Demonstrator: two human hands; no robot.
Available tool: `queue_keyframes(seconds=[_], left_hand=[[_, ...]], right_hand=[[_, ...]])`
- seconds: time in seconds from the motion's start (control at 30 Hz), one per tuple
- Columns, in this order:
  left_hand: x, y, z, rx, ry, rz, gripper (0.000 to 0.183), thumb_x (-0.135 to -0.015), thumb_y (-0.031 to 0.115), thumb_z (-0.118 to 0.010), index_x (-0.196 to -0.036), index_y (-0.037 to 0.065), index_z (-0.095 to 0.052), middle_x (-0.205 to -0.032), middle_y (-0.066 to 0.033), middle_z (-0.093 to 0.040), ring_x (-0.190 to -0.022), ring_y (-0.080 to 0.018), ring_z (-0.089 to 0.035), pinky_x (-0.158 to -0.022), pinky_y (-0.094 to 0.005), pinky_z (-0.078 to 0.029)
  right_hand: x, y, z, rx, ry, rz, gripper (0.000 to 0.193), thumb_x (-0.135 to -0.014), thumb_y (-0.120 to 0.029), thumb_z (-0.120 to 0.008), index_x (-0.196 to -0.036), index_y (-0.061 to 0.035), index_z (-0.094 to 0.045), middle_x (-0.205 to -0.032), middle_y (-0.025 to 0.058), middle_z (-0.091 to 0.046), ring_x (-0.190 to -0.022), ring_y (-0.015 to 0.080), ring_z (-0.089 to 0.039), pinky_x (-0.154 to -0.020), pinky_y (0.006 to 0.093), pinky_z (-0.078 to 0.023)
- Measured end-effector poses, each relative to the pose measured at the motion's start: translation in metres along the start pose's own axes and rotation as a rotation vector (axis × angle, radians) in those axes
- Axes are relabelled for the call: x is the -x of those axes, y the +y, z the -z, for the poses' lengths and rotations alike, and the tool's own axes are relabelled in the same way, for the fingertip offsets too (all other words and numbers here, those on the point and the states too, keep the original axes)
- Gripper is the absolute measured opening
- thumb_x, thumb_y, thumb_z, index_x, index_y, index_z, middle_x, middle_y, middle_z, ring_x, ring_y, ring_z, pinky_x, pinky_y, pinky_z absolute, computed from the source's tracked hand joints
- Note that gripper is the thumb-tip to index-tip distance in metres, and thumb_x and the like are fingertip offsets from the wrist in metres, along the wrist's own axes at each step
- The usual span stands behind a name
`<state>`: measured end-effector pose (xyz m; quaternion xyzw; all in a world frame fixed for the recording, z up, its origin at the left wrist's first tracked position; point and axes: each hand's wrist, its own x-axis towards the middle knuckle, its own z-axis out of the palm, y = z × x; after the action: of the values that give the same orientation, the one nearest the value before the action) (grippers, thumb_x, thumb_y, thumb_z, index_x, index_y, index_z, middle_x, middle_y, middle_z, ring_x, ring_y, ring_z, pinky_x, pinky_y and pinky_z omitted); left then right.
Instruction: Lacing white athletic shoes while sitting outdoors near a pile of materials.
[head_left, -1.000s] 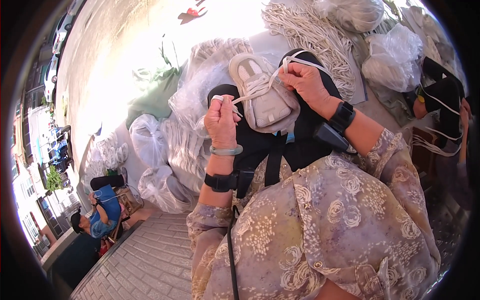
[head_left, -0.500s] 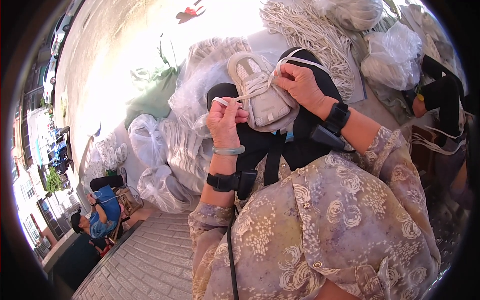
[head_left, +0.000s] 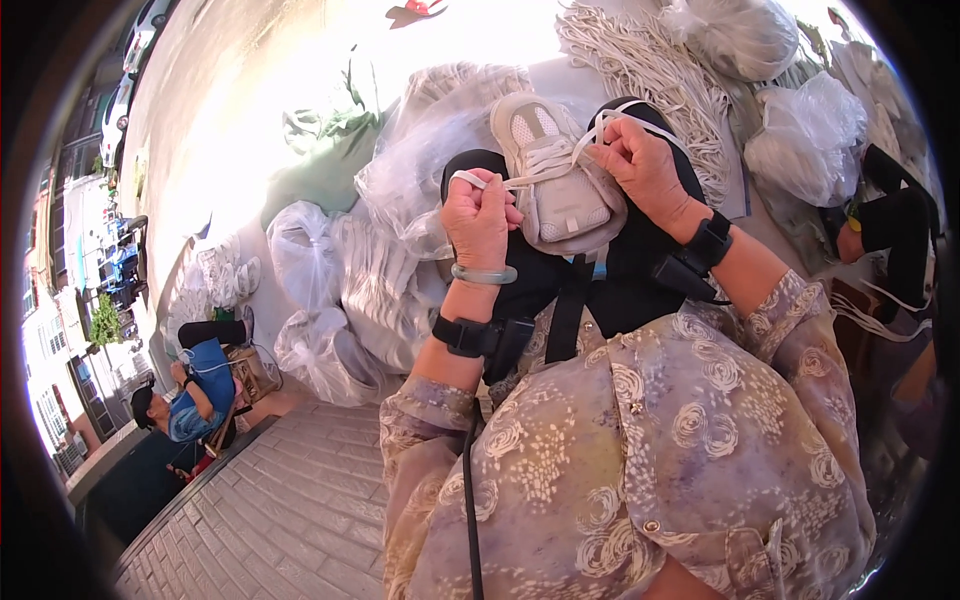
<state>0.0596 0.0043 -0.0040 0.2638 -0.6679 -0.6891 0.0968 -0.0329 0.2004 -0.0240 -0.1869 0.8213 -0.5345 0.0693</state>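
Pointing its toe forward, the beige shoe (head_left: 568,200) slants lengthwise slightly left.

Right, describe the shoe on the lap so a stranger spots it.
From the patterned shirt, look up the picture to the black trousers. Between the knees sits a pale shoe. Unlike the plastic bags nearby, its white lace runs to the left hand and right hand.

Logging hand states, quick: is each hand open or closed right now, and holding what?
Left hand: closed, pinching white lace.
Right hand: closed, fingertips pinching white lace beside the shoe.
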Motion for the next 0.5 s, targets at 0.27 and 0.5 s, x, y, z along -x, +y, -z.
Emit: queue_keyframes(seconds=[0.27, 0.5], left_hand=[[-0.004, -0.009, -0.001, -0.088, -0.026, -0.101, 0.007, -0.082, 0.007, -0.061, -0.085, 0.005, -0.055, -0.063, -0.0018, -0.058, -0.047, -0.0048, -0.052, -0.041, -0.0175, -0.039], [-0.006, -0.011, -0.003, -0.061, 0.004, -0.104, 0.009, -0.08, 0.006, -0.063, -0.084, 0.005, -0.055, -0.065, -0.0018, -0.058, -0.048, -0.005, -0.052, -0.041, -0.0174, -0.039]], right_hand=[[-0.001, -0.03, 0.004, 0.328, -0.316, 0.628, 0.016, -0.072, -0.014, -0.063, -0.088, -0.0122, -0.06, -0.08, 0.0029, -0.052, -0.08, 0.0211, -0.052, -0.075, 0.0349, -0.038], [-0.005, -0.025, -0.011, 0.414, -0.234, 0.636, 0.023, -0.072, -0.013, -0.063, -0.094, -0.0123, -0.06, -0.081, 0.0023, -0.051, -0.082, 0.0209, -0.051, -0.076, 0.0353, -0.037]])
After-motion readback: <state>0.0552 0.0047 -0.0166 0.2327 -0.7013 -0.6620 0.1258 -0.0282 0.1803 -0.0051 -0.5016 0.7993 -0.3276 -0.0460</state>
